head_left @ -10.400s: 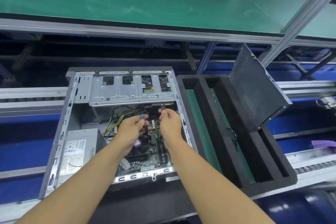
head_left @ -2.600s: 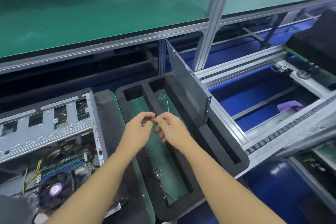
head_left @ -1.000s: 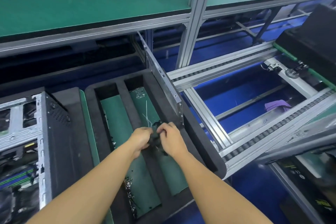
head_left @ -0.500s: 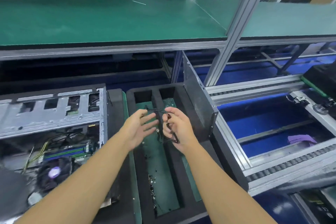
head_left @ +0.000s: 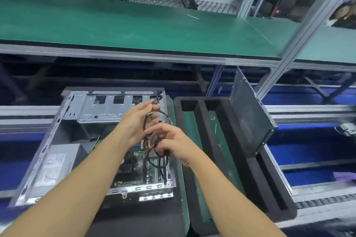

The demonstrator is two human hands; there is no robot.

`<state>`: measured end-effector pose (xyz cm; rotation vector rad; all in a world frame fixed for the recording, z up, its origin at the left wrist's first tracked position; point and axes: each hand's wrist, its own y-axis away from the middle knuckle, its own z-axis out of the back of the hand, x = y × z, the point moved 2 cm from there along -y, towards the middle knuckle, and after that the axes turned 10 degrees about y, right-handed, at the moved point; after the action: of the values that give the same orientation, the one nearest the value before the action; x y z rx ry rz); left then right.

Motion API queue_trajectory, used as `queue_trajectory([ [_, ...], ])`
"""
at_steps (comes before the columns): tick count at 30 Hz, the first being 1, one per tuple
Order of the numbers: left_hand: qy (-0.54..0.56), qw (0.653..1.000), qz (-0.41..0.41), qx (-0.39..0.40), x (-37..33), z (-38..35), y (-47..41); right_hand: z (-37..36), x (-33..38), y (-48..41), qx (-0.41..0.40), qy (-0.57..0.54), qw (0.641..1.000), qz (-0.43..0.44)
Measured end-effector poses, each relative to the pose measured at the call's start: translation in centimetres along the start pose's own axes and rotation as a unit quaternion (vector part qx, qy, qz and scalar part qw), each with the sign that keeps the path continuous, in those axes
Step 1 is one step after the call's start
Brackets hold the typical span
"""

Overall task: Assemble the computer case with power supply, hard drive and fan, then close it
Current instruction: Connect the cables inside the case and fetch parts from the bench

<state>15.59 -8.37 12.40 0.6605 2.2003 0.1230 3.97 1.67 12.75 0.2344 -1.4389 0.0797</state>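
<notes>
Holds black cable (head_left: 154, 162) over the open case (head_left: 48, 140), above the motherboard (head_left: 152, 175). Pinches one end with left hand (head_left: 137, 121) up by the drive cage (head_left: 104, 107); grips the bunched rest in curled right hand (head_left: 173, 144), lower and just right. Possibly a connector in that bunch, too blurred to tell. Shows power supply (head_left: 55, 165) seated in case's near-left corner. Shows foam tray (head_left: 200, 113) just right of case, side panel (head_left: 248, 117) standing tilted in it.

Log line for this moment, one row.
left hand: holds black cable | right hand: grips same cable | computer case: open | side panel: in foam tray
</notes>
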Motion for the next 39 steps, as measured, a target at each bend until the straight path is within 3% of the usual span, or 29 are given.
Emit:
queue_trajectory([
  [5,-0.011,0.999,-0.009,-0.03,-2.1,4.8,1.0,-4.7,0.3,-1.7,0.057,0.147,0.987,-0.029],
  [7,-0.033,0.999,-0.01,-0.021,-2.5,6.6,1.3,-6.2,-0.3,-2.3,-0.018,0.156,0.987,-0.02],
  [11,-0.045,0.999,0.0,0.005,-2.4,9.9,1.9,-7.3,-2.2,-3.7,-0.242,0.068,0.967,-0.03],
  [13,-0.04,0.999,0.027,0.024,-1.8,11.0,2.4,-7.4,-3.4,-3.9,-0.279,0.08,0.956,-0.04],
  [17,-0.08,0.991,0.08,0.072,-0.4,12.3,3.4,-7.8,-4.6,-3.8,-0.228,0.17,0.959,-0.024],
  [20,-0.123,0.982,0.089,0.11,-0.2,12.1,3.5,-7.6,-4.7,-4.0,-0.205,0.147,0.967,-0.034],
  [24,-0.119,0.991,0.04,0.05,-0.4,12.7,2.9,-7.9,-4.5,-3.8,-0.186,0.153,0.97,-0.034],
  [29,-0.243,0.97,-0.027,0.011,-0.1,12.9,2.9,-7.3,-4.8,-3.8,-0.242,0.104,0.963,-0.057],
  [31,-0.333,0.937,-0.081,-0.061,-0.1,13.3,2.5,-7.3,-4.9,-3.8,-0.247,0.097,0.962,-0.066],
  [33,-0.451,0.876,-0.108,-0.134,-0.2,14.1,2.3,-7.3,-4.9,-3.8,-0.247,0.096,0.962,-0.069],
  [35,-0.492,0.852,-0.049,-0.173,0.1,14.8,2.2,-7.3,-4.9,-3.8,-0.245,0.111,0.96,-0.072],
  [37,-0.481,0.863,0.036,-0.152,0.7,14.8,2.0,-7.3,-4.9,-3.9,-0.237,0.128,0.96,-0.078],
  [39,-0.435,0.89,0.069,-0.112,0.8,14.2,1.8,-7.2,-5.3,-4.0,-0.233,0.12,0.962,-0.08],
])
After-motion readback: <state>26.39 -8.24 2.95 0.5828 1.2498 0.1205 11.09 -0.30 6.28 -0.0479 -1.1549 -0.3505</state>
